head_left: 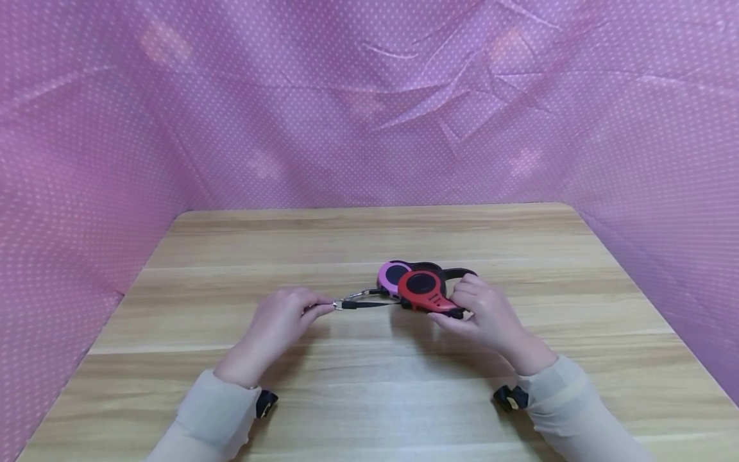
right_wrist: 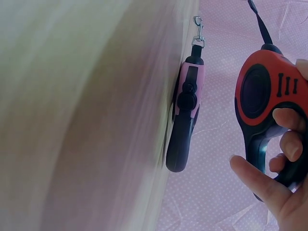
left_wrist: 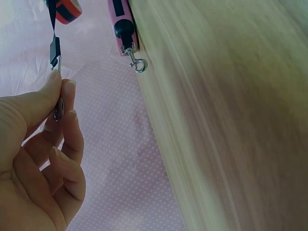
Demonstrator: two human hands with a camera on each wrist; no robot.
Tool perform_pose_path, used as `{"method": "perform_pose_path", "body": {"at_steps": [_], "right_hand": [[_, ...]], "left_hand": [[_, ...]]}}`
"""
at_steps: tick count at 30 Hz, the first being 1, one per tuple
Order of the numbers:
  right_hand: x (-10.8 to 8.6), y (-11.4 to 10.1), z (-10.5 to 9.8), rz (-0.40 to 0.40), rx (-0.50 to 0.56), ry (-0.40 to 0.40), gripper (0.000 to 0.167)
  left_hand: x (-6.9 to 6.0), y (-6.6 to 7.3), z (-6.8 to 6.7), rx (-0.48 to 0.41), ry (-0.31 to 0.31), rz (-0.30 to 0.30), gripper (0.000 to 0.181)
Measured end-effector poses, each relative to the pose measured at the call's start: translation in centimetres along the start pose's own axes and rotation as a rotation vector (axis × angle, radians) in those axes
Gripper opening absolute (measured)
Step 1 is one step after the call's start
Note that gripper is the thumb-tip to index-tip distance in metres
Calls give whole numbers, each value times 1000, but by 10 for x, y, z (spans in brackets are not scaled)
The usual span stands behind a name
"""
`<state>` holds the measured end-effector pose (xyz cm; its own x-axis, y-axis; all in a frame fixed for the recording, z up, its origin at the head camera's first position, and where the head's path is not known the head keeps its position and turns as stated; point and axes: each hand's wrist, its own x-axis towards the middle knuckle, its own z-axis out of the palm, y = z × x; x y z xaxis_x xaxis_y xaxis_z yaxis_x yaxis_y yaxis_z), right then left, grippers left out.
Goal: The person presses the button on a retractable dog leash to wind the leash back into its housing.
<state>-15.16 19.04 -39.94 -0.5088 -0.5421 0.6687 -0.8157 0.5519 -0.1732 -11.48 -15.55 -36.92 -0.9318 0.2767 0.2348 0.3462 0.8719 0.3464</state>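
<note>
A red and black retractable dog leash (head_left: 430,298) is raised over the table in my right hand (head_left: 489,316), whose fingers curl through and around its handle. From its nose a short black strap (head_left: 369,305) runs out to the left. At the strap's end my left hand (head_left: 281,322) pinches the metal clip (left_wrist: 59,110) between thumb and forefinger; the fingers partly cover it. Behind the red leash, a pink and black retractable leash (right_wrist: 186,96) lies on the table, partly hidden in the head view. Its own silver clip (left_wrist: 138,64) points left and neither hand touches it.
The light wood-grain table (head_left: 231,244) reaches back to a pink polka-dot cloth (head_left: 323,147) that hangs behind it and along both sides. A small black device (head_left: 265,404) sits at the left wrist, another black device (head_left: 510,398) at the right.
</note>
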Motion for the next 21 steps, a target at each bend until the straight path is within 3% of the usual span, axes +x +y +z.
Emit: {"method": "perform_pose_path", "body": {"at_steps": [6,14,21], "right_hand": [[-1,-2,-1,1,-3,-14,35],[-1,-2,1,-8,5,7,54],[0,-5,1,-11,28,2,45]], "left_hand": [[0,3,3,-1,22,16,14],[-1,9,5,-2,16,12,15],[-2,13,6,-4,0,-1,15]]}}
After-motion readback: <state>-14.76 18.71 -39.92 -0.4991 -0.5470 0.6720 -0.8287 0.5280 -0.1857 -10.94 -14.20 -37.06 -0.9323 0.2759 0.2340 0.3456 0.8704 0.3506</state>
